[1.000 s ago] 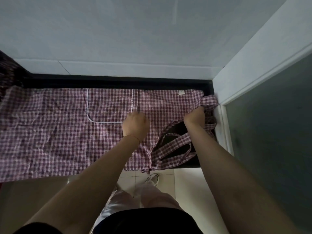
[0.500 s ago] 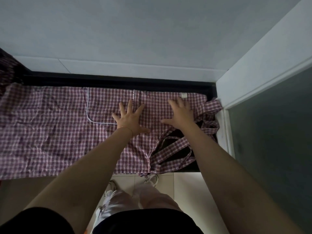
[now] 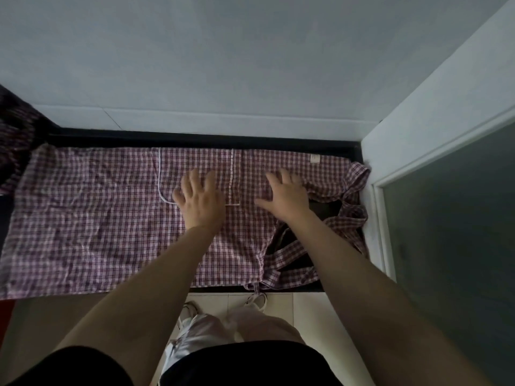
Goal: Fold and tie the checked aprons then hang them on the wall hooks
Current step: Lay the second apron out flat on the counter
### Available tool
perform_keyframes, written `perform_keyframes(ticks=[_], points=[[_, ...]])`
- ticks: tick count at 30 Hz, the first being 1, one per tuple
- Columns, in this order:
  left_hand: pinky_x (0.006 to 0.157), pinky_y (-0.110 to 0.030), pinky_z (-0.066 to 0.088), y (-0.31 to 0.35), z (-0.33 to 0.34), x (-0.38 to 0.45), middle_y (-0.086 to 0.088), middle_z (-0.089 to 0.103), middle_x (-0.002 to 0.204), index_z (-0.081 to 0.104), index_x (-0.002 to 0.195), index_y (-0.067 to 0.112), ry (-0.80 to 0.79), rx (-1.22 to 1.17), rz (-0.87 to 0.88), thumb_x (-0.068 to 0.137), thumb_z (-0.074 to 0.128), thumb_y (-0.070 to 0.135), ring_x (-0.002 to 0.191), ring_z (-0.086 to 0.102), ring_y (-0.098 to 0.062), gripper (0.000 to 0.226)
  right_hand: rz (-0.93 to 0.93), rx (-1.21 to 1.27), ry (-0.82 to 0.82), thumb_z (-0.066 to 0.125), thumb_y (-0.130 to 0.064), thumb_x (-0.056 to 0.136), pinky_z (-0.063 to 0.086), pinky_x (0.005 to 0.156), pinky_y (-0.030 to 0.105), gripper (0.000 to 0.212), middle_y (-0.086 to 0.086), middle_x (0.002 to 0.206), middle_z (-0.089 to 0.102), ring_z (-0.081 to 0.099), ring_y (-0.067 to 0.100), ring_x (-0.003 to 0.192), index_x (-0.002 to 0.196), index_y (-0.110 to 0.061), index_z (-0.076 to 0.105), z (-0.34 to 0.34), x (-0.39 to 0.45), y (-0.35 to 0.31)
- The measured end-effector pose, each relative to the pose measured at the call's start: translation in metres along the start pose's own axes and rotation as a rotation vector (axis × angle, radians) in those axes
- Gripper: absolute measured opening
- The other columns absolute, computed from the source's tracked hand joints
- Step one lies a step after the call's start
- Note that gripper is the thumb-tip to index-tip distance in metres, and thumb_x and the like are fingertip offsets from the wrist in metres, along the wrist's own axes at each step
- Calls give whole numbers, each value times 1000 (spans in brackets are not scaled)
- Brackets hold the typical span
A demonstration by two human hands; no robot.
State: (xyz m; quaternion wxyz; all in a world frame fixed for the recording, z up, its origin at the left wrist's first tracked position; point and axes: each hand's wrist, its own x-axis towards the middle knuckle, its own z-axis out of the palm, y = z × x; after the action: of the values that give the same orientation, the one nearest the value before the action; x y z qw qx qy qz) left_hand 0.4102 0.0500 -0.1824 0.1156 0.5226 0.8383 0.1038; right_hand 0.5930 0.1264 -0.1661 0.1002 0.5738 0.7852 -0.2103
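Note:
A red and white checked apron (image 3: pixel 92 227) lies spread flat over a dark counter (image 3: pixel 195 137), its pocket outlined in white piping. Its straps (image 3: pixel 348 221) lie looped and bunched at the right end. My left hand (image 3: pixel 199 200) rests flat on the cloth over the pocket's edge, fingers straight and spread. My right hand (image 3: pixel 287 195) lies flat on the bib part, just left of the straps, fingers also spread. Neither hand grips anything.
More checked cloth (image 3: pixel 14 135) hangs at the far left edge. A pale wall (image 3: pixel 250 57) rises behind the counter. A white frame with a dark glass panel (image 3: pixel 451 246) stands close on the right. Tiled floor and my shoes (image 3: pixel 256 300) show below.
My right hand let go of the strap bunch it was gripping and opened flat on the bib. My left hand went from curled to spread flat, then shifted slightly left.

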Motion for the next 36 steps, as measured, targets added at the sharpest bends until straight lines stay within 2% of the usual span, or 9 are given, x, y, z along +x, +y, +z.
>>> perform_keyframes(ticks=[3,6,9,12,15,18,25,31,36], points=[[117,-65,-1,-33,9,-17,-6,0,166,11,157,35,-171,60,-45,98,30,61,152,-7,-32,68,46,-4,-94,61,-66,84,17,118,57,99,3,167,-6,-2,31,152,158,-32,6,1,1,19],[111,-65,-15,-57,11,-21,-4,-24,163,-17,152,38,-298,183,76,80,20,88,147,-28,-32,96,106,-11,-46,66,-56,86,17,120,53,94,9,166,3,3,32,152,157,-25,13,-4,3,21],[110,-69,-11,-63,2,-3,-7,-34,158,-25,151,36,-384,244,129,65,22,98,145,-31,-35,116,128,-45,149,64,-26,95,26,116,50,60,20,153,31,25,38,144,147,-14,36,-1,-9,0],[112,-73,-5,-66,-12,15,-9,-37,157,-24,152,34,-474,272,146,59,34,99,144,-32,-37,127,12,19,369,57,-5,90,49,82,40,11,9,103,56,55,27,98,101,-9,57,11,-26,-29],[112,-71,0,-58,-27,12,-10,-24,162,-13,155,36,-472,212,141,68,46,92,147,-21,-41,119,18,262,-26,68,-37,90,42,60,32,29,0,74,52,54,19,68,81,-18,47,19,-50,-49],[116,-69,9,-55,-33,-14,-8,-9,165,-1,154,42,-371,194,318,76,51,83,151,-8,-38,102,82,164,-230,69,-37,89,43,65,34,32,-1,81,50,53,19,75,90,-19,43,26,-75,-53],[116,-65,3,-73,-25,-64,-10,-15,164,-4,155,40,-500,281,451,88,40,75,150,-13,-39,88,463,267,125,47,-28,97,39,63,33,19,4,77,51,56,28,78,93,-10,51,30,-129,-65],[116,-59,20,-74,-29,-95,-8,13,162,27,150,37,-462,213,630,93,49,55,147,10,-35,64,636,459,-185,63,-52,80,52,76,33,30,-3,83,66,67,22,85,84,-22,60,75,-179,-85],[118,-63,11,-69,-28,-105,-9,-14,165,3,155,40,-621,332,590,97,47,53,150,-12,-38,73,648,338,221,79,-38,80,54,85,35,62,1,120,59,63,22,105,128,-16,47,111,-194,-117]])
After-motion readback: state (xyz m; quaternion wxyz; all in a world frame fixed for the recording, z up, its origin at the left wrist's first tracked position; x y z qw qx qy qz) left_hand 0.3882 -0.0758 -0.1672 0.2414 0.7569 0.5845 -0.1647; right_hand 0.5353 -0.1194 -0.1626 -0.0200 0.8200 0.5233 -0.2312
